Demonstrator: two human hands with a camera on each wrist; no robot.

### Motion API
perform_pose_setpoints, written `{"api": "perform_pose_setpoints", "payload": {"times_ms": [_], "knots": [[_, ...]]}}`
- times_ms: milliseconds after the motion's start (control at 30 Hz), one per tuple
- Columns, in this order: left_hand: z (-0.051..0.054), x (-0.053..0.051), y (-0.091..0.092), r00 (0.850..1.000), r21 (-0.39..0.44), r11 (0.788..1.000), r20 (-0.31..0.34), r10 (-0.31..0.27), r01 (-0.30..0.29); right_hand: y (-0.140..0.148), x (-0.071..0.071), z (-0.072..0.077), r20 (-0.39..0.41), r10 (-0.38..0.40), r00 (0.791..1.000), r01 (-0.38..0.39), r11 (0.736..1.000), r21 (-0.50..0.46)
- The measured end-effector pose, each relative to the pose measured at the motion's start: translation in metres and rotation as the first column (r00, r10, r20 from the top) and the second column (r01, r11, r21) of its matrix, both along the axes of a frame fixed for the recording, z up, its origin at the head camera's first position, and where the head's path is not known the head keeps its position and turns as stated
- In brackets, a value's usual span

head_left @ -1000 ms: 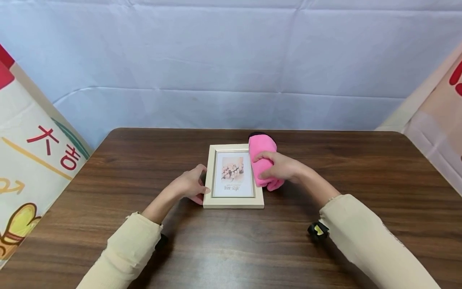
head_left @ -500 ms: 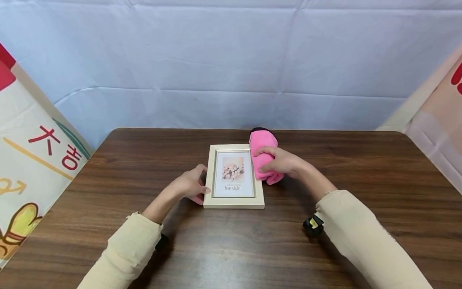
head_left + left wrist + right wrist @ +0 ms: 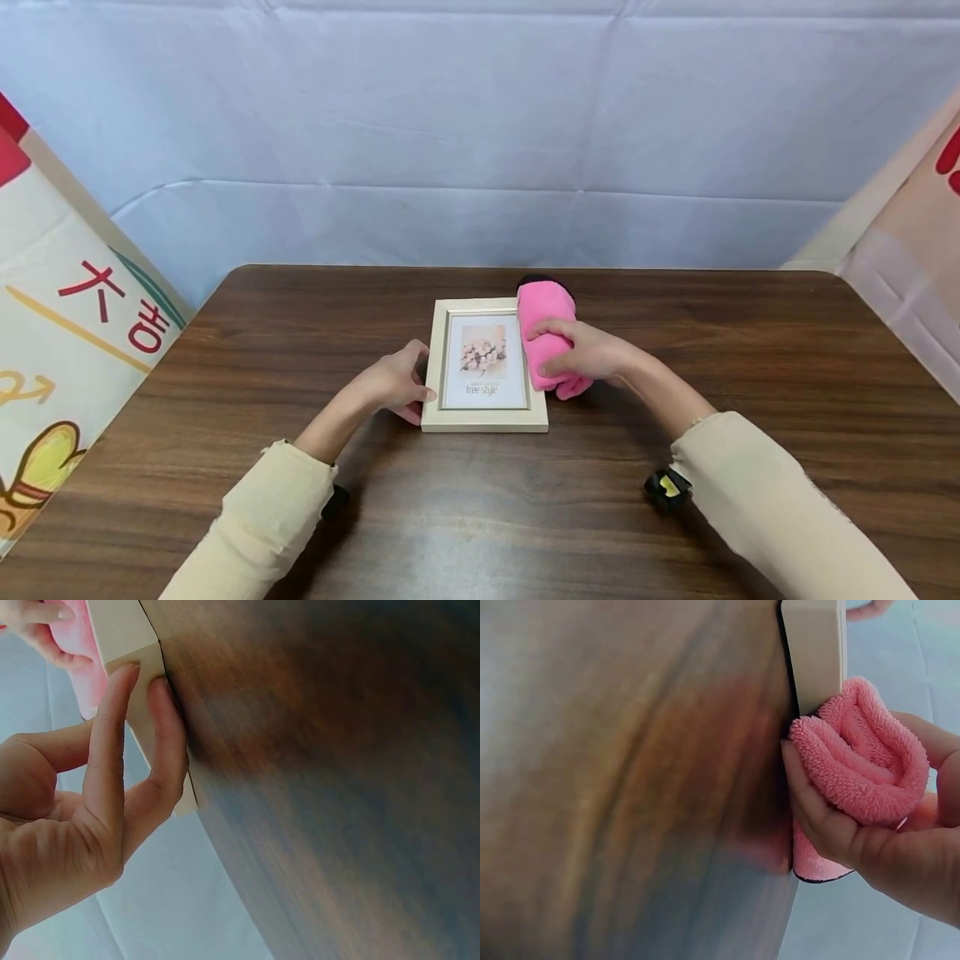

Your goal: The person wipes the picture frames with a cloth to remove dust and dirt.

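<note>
A cream picture frame lies flat on the table, face up, with a flower print behind its pane. My left hand holds its left side, thumb over the lower left edge. In the left wrist view, fingertips press against the frame's side wall. A folded pink towel with a dark edge lies along the frame's right border, partly covering it. My right hand grips this towel. In the right wrist view the fluffy towel touches the frame's side, with fingers underneath it.
Brown wood-grain table extends on all sides of the frame. Behind it hangs a pale cloth backdrop. A printed banner stands at the left, and another printed sheet at the right.
My right hand slid the towel slightly away along the frame's right side, then back toward me. The left hand and frame stay almost still.
</note>
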State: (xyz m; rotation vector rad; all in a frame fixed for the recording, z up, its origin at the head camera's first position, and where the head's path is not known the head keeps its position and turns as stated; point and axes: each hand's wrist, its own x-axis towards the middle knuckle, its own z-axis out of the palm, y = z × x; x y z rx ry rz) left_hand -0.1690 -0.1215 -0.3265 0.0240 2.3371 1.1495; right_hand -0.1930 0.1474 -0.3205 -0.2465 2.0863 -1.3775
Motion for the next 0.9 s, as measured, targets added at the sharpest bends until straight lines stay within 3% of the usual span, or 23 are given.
{"api": "perform_pose_setpoints", "payload": {"times_ms": [600, 900], "knots": [[0.000, 0.000, -0.001, 1.000, -0.032, 0.999, -0.005, -0.004, 0.004, -0.002, 0.043, 0.003, 0.013, -0.022, 1.000, 0.022, 1.000, 0.005], [0.001, 0.000, -0.003, 1.000, -0.015, 1.000, -0.002, -0.013, 0.013, -0.006, 0.051, 0.007, 0.010, -0.041, 0.999, 0.041, 0.998, 0.040]]}}
